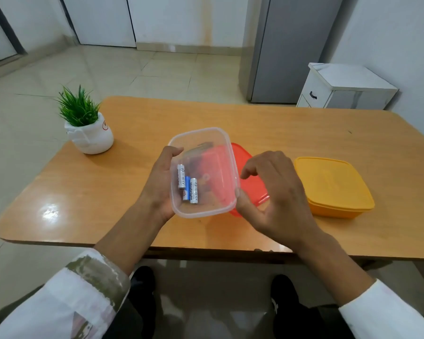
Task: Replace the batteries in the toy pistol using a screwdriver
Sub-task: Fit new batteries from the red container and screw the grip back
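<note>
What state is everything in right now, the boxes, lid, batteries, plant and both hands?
clear container: open, lifted off the table, tilted.
batteries: three, loose inside the clear container.
red lid: off, lying on the table.
yellow container: lid on, resting on the table.
potted plant: upright.
left hand: grips the clear container's left side.
right hand: thumb touches its rim, fingers loosely curled.

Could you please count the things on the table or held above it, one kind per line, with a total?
Batteries: 3
Boxes: 2, the clear box and the yellow box
Red lid: 1
Potted plant: 1
Total: 7
</note>
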